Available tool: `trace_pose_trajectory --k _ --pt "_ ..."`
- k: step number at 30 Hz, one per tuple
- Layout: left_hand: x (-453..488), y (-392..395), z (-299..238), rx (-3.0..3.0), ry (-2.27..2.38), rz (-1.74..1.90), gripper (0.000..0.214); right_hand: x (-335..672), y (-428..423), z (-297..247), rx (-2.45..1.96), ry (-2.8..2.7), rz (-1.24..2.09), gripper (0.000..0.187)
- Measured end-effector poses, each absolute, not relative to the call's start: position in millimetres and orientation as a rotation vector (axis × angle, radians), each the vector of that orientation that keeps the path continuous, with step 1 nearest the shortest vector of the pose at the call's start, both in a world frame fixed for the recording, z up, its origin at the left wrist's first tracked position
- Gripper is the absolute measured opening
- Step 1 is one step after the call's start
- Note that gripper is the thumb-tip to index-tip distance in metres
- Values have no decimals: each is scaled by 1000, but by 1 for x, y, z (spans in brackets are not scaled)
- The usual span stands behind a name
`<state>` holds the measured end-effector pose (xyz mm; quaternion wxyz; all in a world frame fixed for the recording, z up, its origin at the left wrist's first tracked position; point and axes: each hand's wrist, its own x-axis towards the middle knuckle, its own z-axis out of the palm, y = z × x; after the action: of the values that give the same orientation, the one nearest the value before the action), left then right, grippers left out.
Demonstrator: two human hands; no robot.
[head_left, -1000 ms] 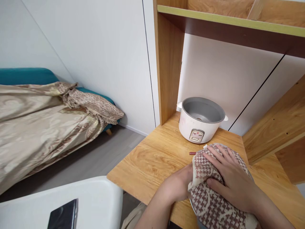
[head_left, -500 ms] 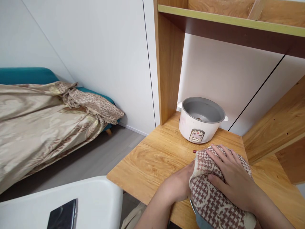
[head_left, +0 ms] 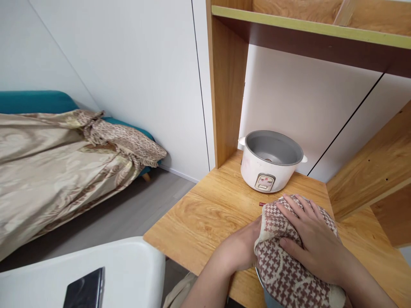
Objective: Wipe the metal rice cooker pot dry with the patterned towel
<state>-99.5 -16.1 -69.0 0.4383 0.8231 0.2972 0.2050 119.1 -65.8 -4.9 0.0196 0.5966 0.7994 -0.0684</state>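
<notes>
A brown-and-cream houndstooth cloth is draped over a round object with a thin metallic rim; only a bluish-grey strip of it shows, so its kind is unclear. My right hand lies flat on top of the cloth, fingers stretched forward and the thumb apart. Reaching in under the cloth's left edge is my left hand; its fingers are hidden. Just beyond both hands stands a white rice cooker, lidless, its grey inside visible.
The wooden desk carries a small dark red item near the cloth. A shelf overhangs the cooker. At lower left, a black phone-like object lies on a white surface. A covered teal sofa stands farther left.
Almost nothing differs. Both hands and the cloth keep their places, apart from a very slight shift of the whole view.
</notes>
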Motion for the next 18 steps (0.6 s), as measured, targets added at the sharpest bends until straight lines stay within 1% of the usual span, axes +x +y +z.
trace_pose_trajectory --k 8,13,18 --pt "-101 -15 -79 2058 704 549 73 119 -67 -3 1829 2498 -219 71" --pt "-100 -15 -75 2062 706 543 73 117 -65 -3 1853 2493 -207 71" --pt "-97 -14 -68 2042 691 539 76 114 -63 -8 2061 2346 -144 75"
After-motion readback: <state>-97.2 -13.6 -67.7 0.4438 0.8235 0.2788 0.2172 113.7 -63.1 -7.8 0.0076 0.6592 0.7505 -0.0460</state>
